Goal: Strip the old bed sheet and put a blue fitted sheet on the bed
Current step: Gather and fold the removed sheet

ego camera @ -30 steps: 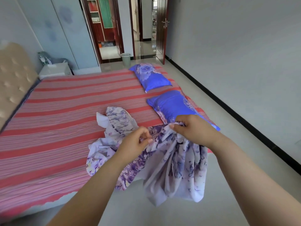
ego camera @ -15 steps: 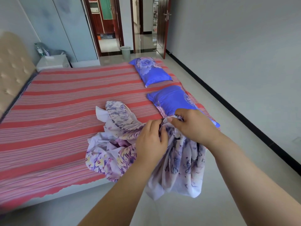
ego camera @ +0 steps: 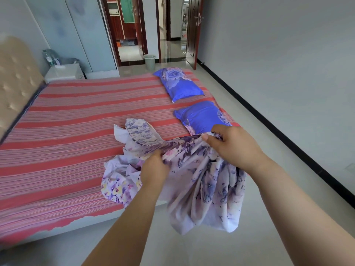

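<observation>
The floral sheet (ego camera: 194, 169) is lying bunched at the near edge of the bed (ego camera: 67, 143), part of it resting on the striped cover (ego camera: 57, 116) and part of it hanging down over the side toward the floor (ego camera: 240, 250). The right hand (ego camera: 233, 146) is gripping a gathered fold of it, fingers curled over the top and thumb pressing from the near side, and is holding that fold above the bed's edge. The left hand (ego camera: 154, 167) is clutching the cloth a little lower and to the left, its fingers wrapping into the fabric. Between the two hands a band of sheet is stretching fairly taut. A loose flap is standing up on the cover just beyond the left hand, and a paler, yellow-flowered portion is spreading below that hand.

Two blue pillows are sitting along the bed's right side: the near pillow (ego camera: 199, 116) is lying just beyond the right hand, and the far pillow (ego camera: 177, 83) is resting at the far corner. A padded headboard (ego camera: 15, 81) is standing at the left. A white nightstand (ego camera: 64, 72) is sitting beyond the bed, and a pale bin (ego camera: 149, 61) is standing by the open doorway (ego camera: 126, 29).
</observation>
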